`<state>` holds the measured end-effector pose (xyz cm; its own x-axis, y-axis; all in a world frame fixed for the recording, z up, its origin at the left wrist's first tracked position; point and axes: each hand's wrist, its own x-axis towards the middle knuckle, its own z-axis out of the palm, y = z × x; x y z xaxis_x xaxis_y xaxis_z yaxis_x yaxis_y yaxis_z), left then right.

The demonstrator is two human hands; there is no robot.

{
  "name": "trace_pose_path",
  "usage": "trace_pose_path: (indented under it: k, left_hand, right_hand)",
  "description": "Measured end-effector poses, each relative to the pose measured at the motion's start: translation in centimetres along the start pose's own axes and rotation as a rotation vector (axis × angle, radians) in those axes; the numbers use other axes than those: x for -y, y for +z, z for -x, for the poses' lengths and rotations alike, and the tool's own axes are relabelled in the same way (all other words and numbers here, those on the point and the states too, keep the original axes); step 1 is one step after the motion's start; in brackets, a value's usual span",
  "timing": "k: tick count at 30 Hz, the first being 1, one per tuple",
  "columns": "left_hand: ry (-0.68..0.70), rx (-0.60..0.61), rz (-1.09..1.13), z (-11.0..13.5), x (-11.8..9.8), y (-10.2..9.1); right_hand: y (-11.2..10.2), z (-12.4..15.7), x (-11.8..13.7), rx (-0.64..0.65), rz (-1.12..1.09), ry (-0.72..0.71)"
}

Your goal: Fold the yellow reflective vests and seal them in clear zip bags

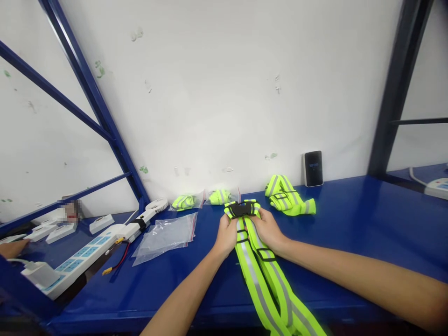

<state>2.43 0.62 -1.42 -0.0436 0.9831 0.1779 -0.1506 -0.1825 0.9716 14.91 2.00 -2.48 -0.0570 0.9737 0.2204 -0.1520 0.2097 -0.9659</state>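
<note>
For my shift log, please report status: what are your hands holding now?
Left hand, right hand: both holding black buckle of neon-yellow reflective vest. Straps hang over blue bench edge. Another folded vest lies beyond right hand.

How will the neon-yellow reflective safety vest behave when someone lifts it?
The neon-yellow reflective vest looks floppy: its straps drape over the blue table edge. It is probably light, being thin webbing. Its black plastic buckle, between the left hand and right hand, likely stays stiff.

Vest straps (pixel 261 280) cut off at bottom edge, buckle (pixel 241 209) partly behind hands (pixel 227 235) (pixel 266 229); blurred object (pixel 72 211) far left
</note>
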Motion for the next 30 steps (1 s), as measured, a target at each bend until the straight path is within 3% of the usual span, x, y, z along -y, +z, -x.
trace_pose_path:
  k: [3, 10, 17, 19, 25, 30]
  left_hand:
    - [0.018, -0.046, -0.01, -0.2, 0.6, -0.2]
    - [0.128, -0.054, -0.085, -0.9, 2.0, -1.2]
    - [0.224, 0.08, -0.105, -0.3, 0.9, -1.0]
    - [0.207, 0.111, -0.071, -0.1, 0.8, -1.0]
    - [0.05, 0.052, 0.02, -0.2, 1.2, -1.1]
    - [0.02, 0.107, 0.037, -0.2, 1.0, -1.3]
  right_hand:
    - [0.5, -0.1, -0.4, -0.054, 0.102, -0.129]
    - [0.7, 0.3, -0.5, -0.105, 0.221, -0.188]
    - [0.5, 0.6, -0.3, -0.093, 0.276, -0.248]
    - [0.5, 0.6, -0.3, -0.097, 0.245, -0.242]
    - [0.7, 0.5, -0.6, -0.087, 0.163, -0.188]
    - [0.6, 1.0, 0.1, 0.041, 0.065, -0.198]
